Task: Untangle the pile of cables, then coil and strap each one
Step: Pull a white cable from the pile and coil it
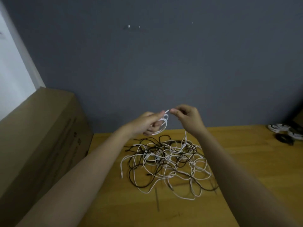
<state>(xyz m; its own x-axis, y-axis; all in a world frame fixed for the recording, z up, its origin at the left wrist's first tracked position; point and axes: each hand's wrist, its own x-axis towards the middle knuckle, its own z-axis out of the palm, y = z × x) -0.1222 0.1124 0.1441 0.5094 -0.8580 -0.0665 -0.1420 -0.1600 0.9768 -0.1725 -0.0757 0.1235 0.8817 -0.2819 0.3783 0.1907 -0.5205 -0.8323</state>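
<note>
Both hands are raised above the desk (pixel 237 161), working one white cable (pixel 164 124): the left hand (pixel 147 124) grips a small bundle of finished loops, fingers curled round it, while the right hand (pixel 188 117) pinches the cable's free end between thumb and fingertip, just beside the left. A strand of the same white cable appears to drop from below the right hand into the pile of cables (pixel 167 163), which lies spread on the wooden desk directly under the hands.

By the look of it, the coiling of this cable is under way but not finished. Doing it well would mean keeping the loops even in the left hand, feeding slack gently with the right, and lifting the trailing strand free of the heap rather than tugging, since a hard pull could tighten knots below.

Thin white and dark cables cross and loop over one another in a loose, flat tangle, several ends poking out at its left edge. At the desk's far right edge, well apart from the heap, sit coiled cables (pixel 285 130), white and black; whether they are strapped is too blurred to tell. A cardboard box (pixel 41 136) stands to the left.
</note>
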